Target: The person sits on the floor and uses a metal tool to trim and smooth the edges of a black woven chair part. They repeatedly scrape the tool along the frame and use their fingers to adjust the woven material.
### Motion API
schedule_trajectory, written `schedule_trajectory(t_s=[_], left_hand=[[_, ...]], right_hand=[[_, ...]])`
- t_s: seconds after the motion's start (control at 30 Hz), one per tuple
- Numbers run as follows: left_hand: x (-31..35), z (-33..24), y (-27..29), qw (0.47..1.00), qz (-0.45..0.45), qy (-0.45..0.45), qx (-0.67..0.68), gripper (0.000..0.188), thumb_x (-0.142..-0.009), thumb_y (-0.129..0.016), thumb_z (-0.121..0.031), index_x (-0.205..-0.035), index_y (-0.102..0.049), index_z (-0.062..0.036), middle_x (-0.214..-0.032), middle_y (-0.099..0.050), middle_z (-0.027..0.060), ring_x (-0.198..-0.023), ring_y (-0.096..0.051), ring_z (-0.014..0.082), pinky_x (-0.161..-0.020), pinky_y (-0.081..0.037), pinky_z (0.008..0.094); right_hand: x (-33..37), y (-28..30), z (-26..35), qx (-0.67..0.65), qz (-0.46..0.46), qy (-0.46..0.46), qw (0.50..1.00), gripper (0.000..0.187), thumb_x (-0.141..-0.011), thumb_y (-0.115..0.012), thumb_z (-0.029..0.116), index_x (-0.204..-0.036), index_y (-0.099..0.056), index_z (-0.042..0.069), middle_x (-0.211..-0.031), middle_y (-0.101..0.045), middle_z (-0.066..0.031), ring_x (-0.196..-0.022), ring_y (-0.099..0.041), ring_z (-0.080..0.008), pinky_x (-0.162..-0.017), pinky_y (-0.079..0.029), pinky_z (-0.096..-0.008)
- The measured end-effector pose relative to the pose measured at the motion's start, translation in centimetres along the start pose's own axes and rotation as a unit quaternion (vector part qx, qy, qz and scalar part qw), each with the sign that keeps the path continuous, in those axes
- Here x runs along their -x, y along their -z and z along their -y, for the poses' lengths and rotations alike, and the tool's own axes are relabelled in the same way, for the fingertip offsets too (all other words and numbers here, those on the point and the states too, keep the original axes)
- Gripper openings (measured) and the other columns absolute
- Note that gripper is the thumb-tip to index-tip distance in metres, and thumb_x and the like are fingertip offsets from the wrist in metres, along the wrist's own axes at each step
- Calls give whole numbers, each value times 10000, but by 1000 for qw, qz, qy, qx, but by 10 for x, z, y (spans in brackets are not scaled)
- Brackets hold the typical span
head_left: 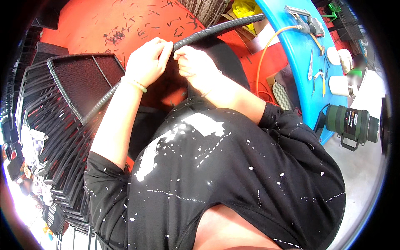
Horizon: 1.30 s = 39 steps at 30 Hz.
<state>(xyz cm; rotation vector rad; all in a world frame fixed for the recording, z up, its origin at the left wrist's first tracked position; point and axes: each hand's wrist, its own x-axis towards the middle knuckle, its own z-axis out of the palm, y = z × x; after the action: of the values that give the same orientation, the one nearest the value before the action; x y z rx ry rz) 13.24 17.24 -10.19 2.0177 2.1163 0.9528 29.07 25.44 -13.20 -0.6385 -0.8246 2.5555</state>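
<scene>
A black bar point(216, 31), wrapped in strip like woven furniture, slants across in front of me, from the blue table's edge down to the left. My left hand point(148, 61) is closed round it, thumb and fingers pressed together. Right beside it, my right hand point(195, 68) is curled closed at the bar's underside; whether a strip end is pinched in its fingers I cannot make out. Past my left forearm the bar appears to run on to the corner of a dark woven panel point(109, 71).
Black metal frames point(54, 125) are stacked at my left. Dark scraps point(116, 37) litter the red floor point(83, 25). On the right, a blue table point(291, 54) carries an air tool point(310, 27) with an orange hose point(266, 46), scissors point(310, 64), pliers point(318, 77) and a green camera lens point(348, 121).
</scene>
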Motion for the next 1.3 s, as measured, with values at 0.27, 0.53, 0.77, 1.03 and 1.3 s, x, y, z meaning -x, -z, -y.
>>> schedule_trajectory(t_s=[0.27,0.53,0.77,1.03,1.3], left_hand=[[2,-4,-2,999,-34,-12,-34,147,-948,-629,-194,-1008,-703,-83,-911,-701,84,-843,-697,268,-736,-555,343],[14,-2,9,996,5,-41,-81,321,-917,-673,-186,-1220,-644,-82,-1026,-718,135,-928,-707,297,-806,-559,352],[16,5,0,984,-25,-27,-177,324,-864,-736,-284,-1126,-642,-117,-863,-671,50,-784,-681,248,-682,-535,356],[14,17,-1,992,-20,-30,-124,286,-867,-717,-265,-1101,-646,-115,-907,-677,64,-826,-688,267,-701,-547,367],[13,32,-8,994,-23,-23,-99,314,-882,-711,-297,-1107,-659,-85,-981,-703,109,-897,-685,312,-786,-552,401]], right_hand=[[5,-25,1,153,-123,61,979,172,-904,-606,112,-753,-616,29,-596,-466,21,-512,-397,-55,-475,-284,-236],[-10,-14,16,-54,-53,-134,988,188,-918,-580,144,-747,-572,66,-554,-401,45,-429,-309,-80,-416,-262,-249],[-11,-24,19,-14,-70,-137,988,218,-950,-542,170,-753,-545,78,-566,-415,33,-445,-308,-82,-436,-274,-240],[-6,-24,15,153,-53,-41,986,198,-939,-598,198,-883,-662,19,-644,-571,-35,-498,-480,-108,-486,-388,-232],[-22,-1,66,693,78,479,533,211,-777,-813,58,-977,-746,60,-875,-691,-65,-766,-677,-166,-701,-538,-280]])
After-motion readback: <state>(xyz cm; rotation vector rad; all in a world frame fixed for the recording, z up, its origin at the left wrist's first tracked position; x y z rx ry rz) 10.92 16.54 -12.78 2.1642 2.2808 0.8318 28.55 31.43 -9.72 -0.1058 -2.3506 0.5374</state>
